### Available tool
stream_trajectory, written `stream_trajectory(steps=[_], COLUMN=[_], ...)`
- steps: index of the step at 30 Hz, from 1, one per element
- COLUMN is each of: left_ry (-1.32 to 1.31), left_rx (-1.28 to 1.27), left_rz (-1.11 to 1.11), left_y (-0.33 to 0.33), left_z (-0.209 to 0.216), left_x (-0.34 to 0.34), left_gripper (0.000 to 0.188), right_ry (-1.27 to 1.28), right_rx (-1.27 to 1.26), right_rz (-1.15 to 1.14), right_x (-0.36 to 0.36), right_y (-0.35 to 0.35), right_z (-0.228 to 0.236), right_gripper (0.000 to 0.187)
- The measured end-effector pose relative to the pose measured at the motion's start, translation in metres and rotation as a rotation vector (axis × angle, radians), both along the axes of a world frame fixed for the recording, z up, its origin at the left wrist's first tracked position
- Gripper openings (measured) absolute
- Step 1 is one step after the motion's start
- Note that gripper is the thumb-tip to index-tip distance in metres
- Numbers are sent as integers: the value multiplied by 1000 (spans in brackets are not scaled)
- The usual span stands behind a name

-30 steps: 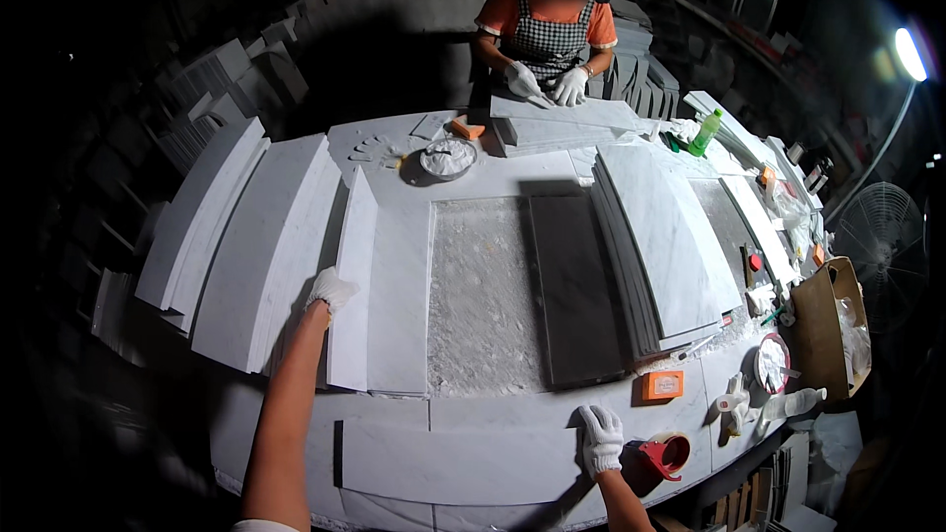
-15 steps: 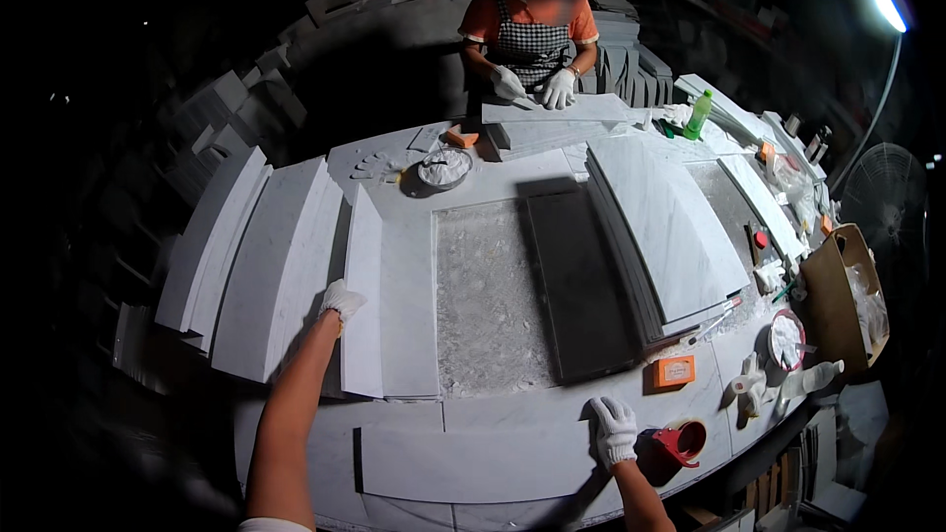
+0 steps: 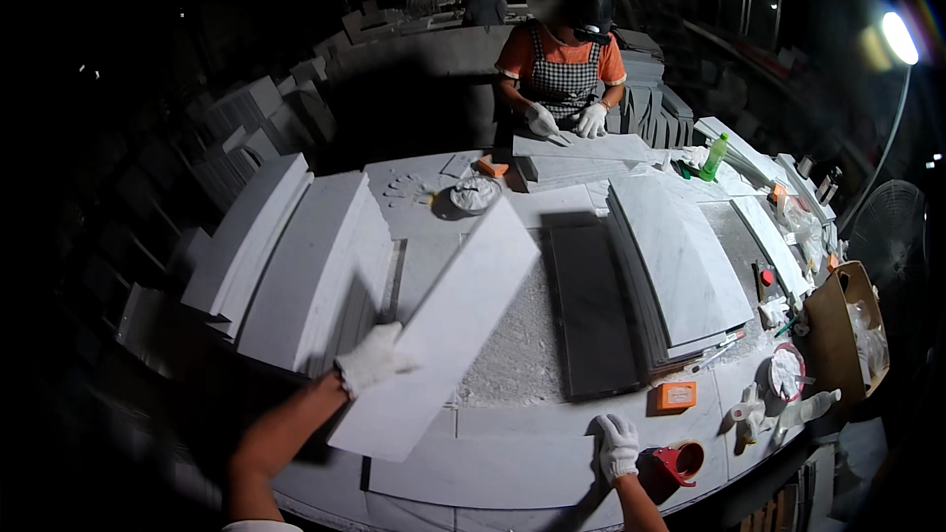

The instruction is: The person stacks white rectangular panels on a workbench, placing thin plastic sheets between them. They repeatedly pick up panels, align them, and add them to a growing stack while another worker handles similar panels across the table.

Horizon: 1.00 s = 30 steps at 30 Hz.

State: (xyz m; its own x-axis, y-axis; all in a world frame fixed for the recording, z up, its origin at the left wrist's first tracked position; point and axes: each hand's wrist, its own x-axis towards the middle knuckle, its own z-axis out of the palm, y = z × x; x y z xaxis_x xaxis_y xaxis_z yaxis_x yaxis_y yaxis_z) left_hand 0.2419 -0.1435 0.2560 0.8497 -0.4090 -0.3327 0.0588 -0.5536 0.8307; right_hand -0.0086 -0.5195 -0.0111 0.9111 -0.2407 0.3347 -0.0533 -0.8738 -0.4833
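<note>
The pale worktable (image 3: 711,409) spans the frame, with a stack of marble slabs (image 3: 680,261) right of centre. A lifted slab (image 3: 448,335) slants across mid-frame; a flat slab (image 3: 493,468) lies at lower centre. The gloved left hand (image 3: 377,357) grips the lifted slab's left edge; the step looks like shifting it. The right hand (image 3: 618,446) rests on the flat slab's right end, its grip unclear. Moving further calls for clearing the bowl (image 3: 475,195) near its upper end.
</note>
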Motion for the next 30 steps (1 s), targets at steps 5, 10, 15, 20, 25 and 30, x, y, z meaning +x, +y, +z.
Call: stream_trajectory(steps=[5, 10, 15, 20, 25, 30], left_ry=[152, -316, -523, -819, -893, -857], left_rx=[286, 352, 244, 397, 495, 344], left_rz=[-240, -671, -855, -1076, -956, -837], left_y=[-21, -4, 7, 0, -6, 0], left_z=[55, 23, -6, -19, -37, -83], left_x=[-66, -123, -173, -190, -210, -222], left_gripper=[36, 45, 44, 41, 35, 28], right_ry=[-57, 80, 404, 640, 445, 501], right_rx=[255, 1928, 2557, 2104, 2062, 1574], right_rz=[67, -110, 56, -421, -317, -135], right_x=[-1, -27, -70, -115, -117, -117], right_y=[9, 48, 32, 54, 59, 48], right_z=[45, 127, 118, 117, 118, 100], right_gripper=[29, 51, 77, 59, 46, 56])
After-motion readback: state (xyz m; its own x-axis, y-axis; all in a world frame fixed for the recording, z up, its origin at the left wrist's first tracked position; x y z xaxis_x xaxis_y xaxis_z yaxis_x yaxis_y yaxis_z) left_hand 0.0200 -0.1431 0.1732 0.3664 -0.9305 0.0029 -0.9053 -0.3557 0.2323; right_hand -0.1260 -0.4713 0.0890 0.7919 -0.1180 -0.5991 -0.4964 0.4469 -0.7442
